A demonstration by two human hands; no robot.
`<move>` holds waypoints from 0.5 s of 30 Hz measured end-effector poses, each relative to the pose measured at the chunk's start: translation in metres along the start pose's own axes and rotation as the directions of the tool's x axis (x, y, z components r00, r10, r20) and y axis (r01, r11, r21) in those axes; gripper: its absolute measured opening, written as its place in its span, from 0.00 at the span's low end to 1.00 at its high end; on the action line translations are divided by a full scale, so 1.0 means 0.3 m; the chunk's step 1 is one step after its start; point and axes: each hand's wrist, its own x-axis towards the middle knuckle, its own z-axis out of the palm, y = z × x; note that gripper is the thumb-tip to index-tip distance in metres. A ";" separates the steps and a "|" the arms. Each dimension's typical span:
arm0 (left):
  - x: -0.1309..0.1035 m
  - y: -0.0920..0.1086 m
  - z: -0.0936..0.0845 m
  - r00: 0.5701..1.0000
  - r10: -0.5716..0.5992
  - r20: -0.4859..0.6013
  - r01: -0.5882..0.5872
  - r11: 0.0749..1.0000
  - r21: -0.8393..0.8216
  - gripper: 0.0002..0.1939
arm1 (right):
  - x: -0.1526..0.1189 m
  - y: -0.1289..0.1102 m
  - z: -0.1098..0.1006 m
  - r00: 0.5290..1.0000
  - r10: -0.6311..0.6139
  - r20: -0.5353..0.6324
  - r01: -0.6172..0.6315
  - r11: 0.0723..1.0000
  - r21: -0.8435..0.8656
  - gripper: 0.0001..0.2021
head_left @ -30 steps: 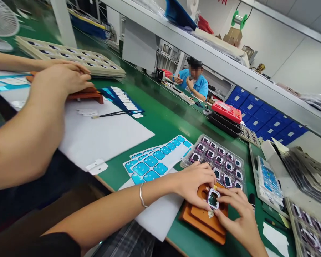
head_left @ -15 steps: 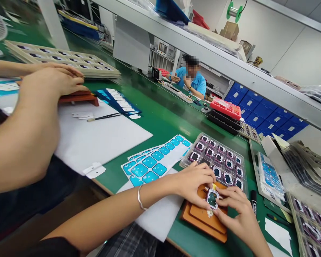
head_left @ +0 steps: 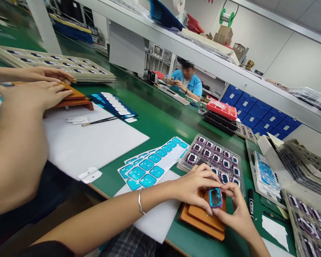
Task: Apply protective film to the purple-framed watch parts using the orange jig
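Both my hands hold a small purple watch case [head_left: 215, 197] with a blue face turned up. My left hand [head_left: 191, 187] pinches its left side. Fingers of my right hand [head_left: 234, 212] grip its right side and lower edge. The case sits just above an orange jig block [head_left: 200, 221] at the table's near edge. Behind it lies a clear tray [head_left: 212, 154] of several similar purple cases. A silver bracelet is on my left wrist.
Blue sticker sheets [head_left: 152, 166] lie left of the tray, a white sheet [head_left: 155, 217] under my left forearm. A black marker [head_left: 250, 205] and stacked trays [head_left: 310, 228] are on the right. A co-worker's hands [head_left: 29, 96] press another orange jig [head_left: 75, 100]. A person [head_left: 188, 84] sits beyond the green table.
The watch case has been turned over: earlier its dark inside with a white rim faced up on the jig, now its blue face shows and it is lifted slightly. The co-worker's hands shifted left.
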 end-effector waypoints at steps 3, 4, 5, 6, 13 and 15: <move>-0.001 -0.001 -0.004 1.000 0.006 -0.028 -0.006 1.000 -0.015 0.35 | 0.006 -0.008 -0.012 0.991 0.057 0.124 -0.073 0.989 0.128 0.24; -0.001 0.001 -0.005 1.000 0.007 -0.030 -0.008 1.000 -0.025 0.35 | 0.009 -0.011 -0.015 0.984 0.070 0.166 -0.096 0.984 0.151 0.24; 0.000 0.003 -0.007 1.000 0.005 -0.030 -0.006 0.999 -0.034 0.34 | 0.011 -0.013 -0.017 0.977 0.080 0.197 -0.114 0.979 0.169 0.24; 0.000 0.005 -0.009 1.000 0.005 -0.030 -0.006 0.999 -0.043 0.34 | 0.012 -0.016 -0.016 0.973 0.087 0.212 -0.127 0.975 0.183 0.24; -0.003 0.003 -0.008 0.997 0.074 -0.037 -0.076 0.997 -0.034 0.30 | -0.002 -0.046 0.026 0.991 0.111 0.073 -0.127 0.955 0.268 0.23; -0.004 -0.001 -0.011 0.997 0.083 -0.011 -0.083 0.997 0.011 0.25 | -0.001 -0.040 0.033 0.992 0.124 0.021 -0.125 0.957 0.263 0.22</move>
